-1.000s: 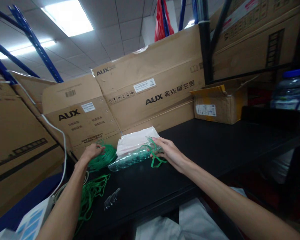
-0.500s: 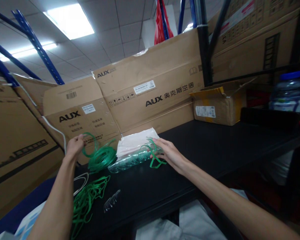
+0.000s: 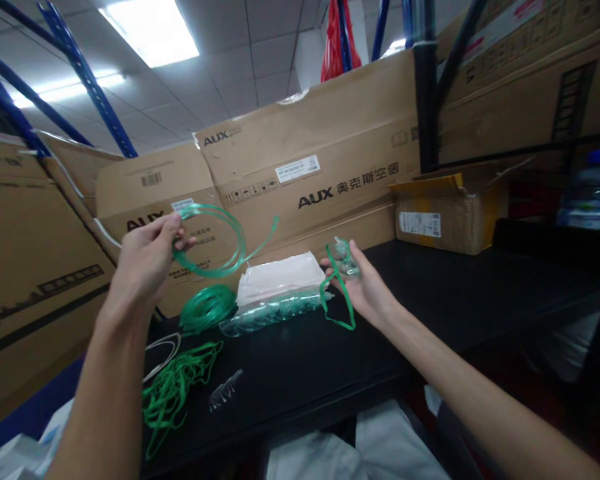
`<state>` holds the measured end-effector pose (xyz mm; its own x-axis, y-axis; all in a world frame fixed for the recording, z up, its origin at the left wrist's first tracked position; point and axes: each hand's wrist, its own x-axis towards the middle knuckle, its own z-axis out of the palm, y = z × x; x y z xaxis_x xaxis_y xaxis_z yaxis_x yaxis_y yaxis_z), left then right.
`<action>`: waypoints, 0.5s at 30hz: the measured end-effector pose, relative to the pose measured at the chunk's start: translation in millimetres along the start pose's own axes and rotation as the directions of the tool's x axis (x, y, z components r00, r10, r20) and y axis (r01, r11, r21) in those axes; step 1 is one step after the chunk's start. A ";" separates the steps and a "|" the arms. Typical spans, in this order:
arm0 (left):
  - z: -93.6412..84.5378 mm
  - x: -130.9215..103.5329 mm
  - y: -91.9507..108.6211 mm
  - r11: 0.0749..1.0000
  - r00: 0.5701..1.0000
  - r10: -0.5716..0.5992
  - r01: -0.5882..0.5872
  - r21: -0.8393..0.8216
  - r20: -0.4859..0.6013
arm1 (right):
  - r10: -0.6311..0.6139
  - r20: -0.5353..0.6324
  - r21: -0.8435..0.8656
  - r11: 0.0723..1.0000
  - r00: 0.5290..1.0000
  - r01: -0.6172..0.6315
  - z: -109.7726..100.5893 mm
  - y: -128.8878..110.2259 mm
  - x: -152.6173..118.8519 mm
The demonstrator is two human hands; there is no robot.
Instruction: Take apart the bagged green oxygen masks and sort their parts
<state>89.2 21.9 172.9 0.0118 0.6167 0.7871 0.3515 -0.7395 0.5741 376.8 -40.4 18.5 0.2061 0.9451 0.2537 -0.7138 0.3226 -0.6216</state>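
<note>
My left hand (image 3: 153, 250) is closed around a loose coil of clear green tubing (image 3: 241, 243), lifted in front of the cardboard, with one tube end sticking out to the right. In my right hand (image 3: 367, 283) is a clear plastic mask (image 3: 347, 259), its green elastic strap (image 3: 351, 310) dangling below. Under the left hand's coil lies a thicker bundle of green tubing (image 3: 207, 308). Beside that bundle, a row of nested clear masks (image 3: 275, 312) rests on the black table (image 3: 290, 380), in front of white plastic bags (image 3: 280, 275).
A tangle of green elastic straps (image 3: 177, 390) lies at front left, near a white cord (image 3: 173, 347) and small clear plastic pieces (image 3: 225, 390). Large cardboard sheets (image 3: 260, 223) stand behind. An opened carton (image 3: 445, 210) and a blue-lidded jar (image 3: 593, 193) are at right.
My left hand has risen with its tubing coil, which has come away from the bundle. My right hand has lifted a mask with its strap from the nested row, moving slightly right.
</note>
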 end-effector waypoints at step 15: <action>43.6 -234.6 -9.5 0.859 0.626 0.117 -0.454 0.238 0.771 | 0.081 0.239 -0.654 0.750 0.968 0.099 -9.5 -69.8 -54.9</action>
<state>123.8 -104.0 -27.0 0.7705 0.5077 0.3854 0.5194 -0.8506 0.0820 421.6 -114.2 41.0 -0.0185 0.9281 0.3720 -0.0768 0.3696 -0.9260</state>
